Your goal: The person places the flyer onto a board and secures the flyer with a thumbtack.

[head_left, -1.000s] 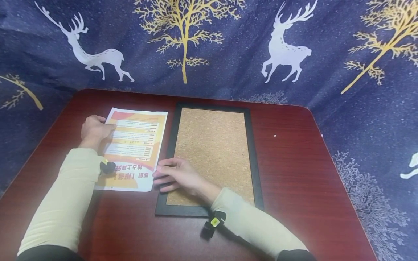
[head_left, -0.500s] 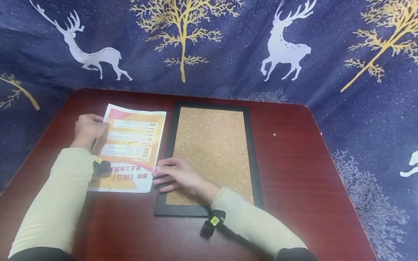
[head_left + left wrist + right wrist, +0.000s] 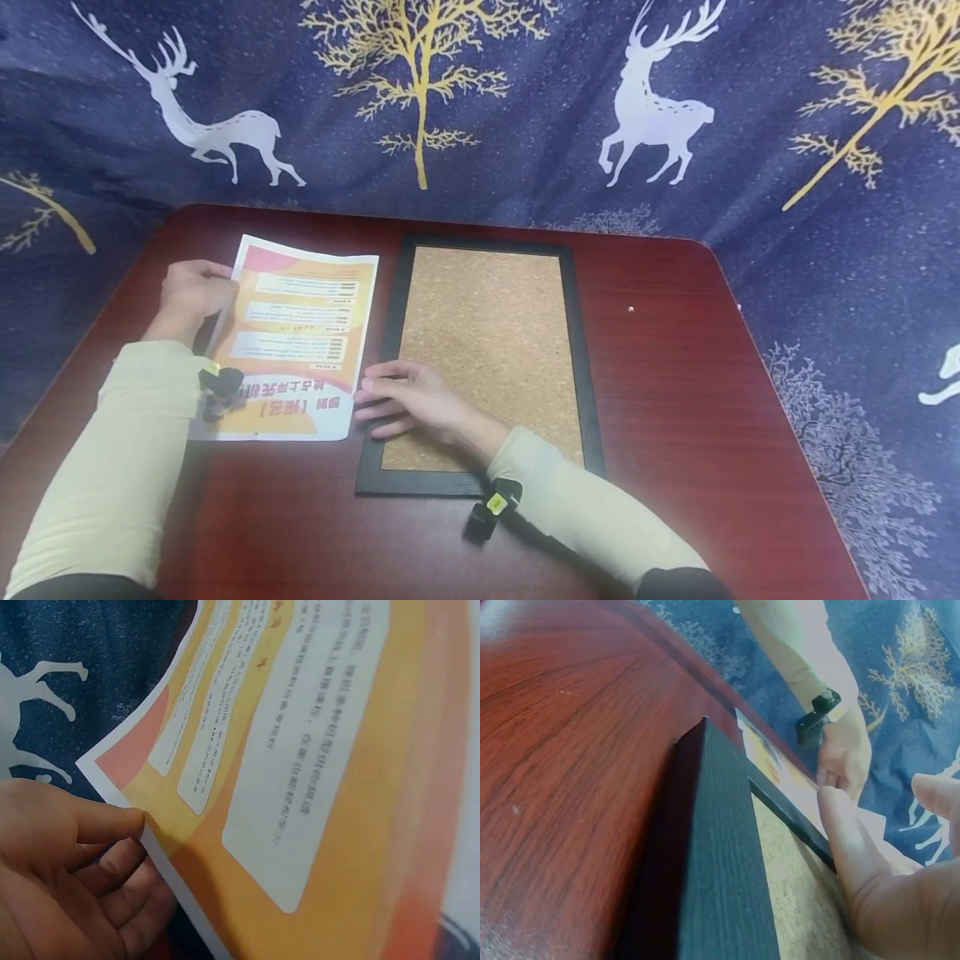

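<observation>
My left hand (image 3: 193, 293) pinches the left edge of a printed paper poster (image 3: 300, 333) between thumb and fingers. In the left wrist view the thumb lies on the white margin of the poster (image 3: 225, 825), and that side is raised. Orange, yellow and white areas cover the sheet, with lines of text. Beside it lies a cork board (image 3: 491, 333) with a black frame (image 3: 588, 400). My right hand (image 3: 420, 408) reaches over the frame's left side, fingers extended and apart, fingertips right at the poster's right edge.
The dark red wooden table (image 3: 697, 400) carries everything. A tiny pale speck (image 3: 631, 309) lies right of the board. Behind the table hangs a blue cloth (image 3: 517, 108) with white deer and yellow trees. Both wrists wear small black cameras (image 3: 495, 507).
My left hand has moved to the left, drawing the poster's left side along and raising it. The right hand has hardly moved, and the cork board stays in place.
</observation>
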Action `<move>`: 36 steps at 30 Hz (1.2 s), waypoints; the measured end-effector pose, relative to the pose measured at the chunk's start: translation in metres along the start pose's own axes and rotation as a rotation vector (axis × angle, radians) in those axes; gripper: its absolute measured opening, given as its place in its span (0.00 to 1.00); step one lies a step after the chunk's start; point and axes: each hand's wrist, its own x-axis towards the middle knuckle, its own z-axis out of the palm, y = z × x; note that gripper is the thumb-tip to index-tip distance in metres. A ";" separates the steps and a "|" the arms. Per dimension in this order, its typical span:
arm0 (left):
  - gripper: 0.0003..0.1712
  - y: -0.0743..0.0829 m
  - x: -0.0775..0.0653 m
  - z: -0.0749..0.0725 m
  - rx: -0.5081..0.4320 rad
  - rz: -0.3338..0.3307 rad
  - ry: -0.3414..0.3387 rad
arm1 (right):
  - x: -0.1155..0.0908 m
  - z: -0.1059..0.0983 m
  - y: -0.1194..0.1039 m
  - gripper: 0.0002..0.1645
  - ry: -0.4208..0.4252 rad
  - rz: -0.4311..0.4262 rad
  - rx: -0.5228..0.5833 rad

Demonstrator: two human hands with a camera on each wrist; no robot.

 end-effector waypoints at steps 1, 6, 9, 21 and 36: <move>0.27 -0.001 0.001 0.000 -0.006 0.005 -0.002 | 0.000 -0.001 0.000 0.27 -0.003 0.005 -0.001; 0.27 -0.005 0.004 -0.002 -0.041 -0.013 -0.033 | 0.000 -0.001 0.000 0.26 -0.006 -0.005 -0.001; 0.28 -0.008 0.006 -0.004 -0.055 -0.034 -0.049 | 0.000 -0.001 0.000 0.25 -0.006 -0.004 0.004; 0.29 -0.016 0.007 -0.007 -0.071 -0.037 -0.059 | -0.003 -0.004 -0.002 0.25 -0.006 -0.002 -0.006; 0.30 -0.017 0.002 -0.012 -0.115 0.020 -0.090 | -0.004 -0.005 -0.003 0.24 0.012 -0.009 -0.005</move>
